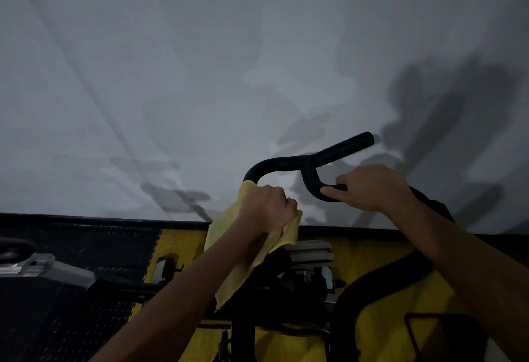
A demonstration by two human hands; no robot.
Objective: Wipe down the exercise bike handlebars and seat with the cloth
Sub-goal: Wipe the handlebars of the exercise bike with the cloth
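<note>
Looking down over a dim floor, left to right: a grey machine part (43,268) lies at the left edge on black floor matting (86,247), which meets yellow matting (372,252) below a pale wall (171,75). The left hand (267,208) has its grip closed tight around the yellow cloth (226,230), pressing it against the left bend of the black handlebars (309,161); the loose end of the cloth hangs down along the forearm. A grey bracket (310,251) of the bike frame shows beneath. The right hand (372,188) has its grip wrapped around the handlebars' lower right loop, bare of cloth. One bar end projects up and right. The seat lies out of view.
</note>
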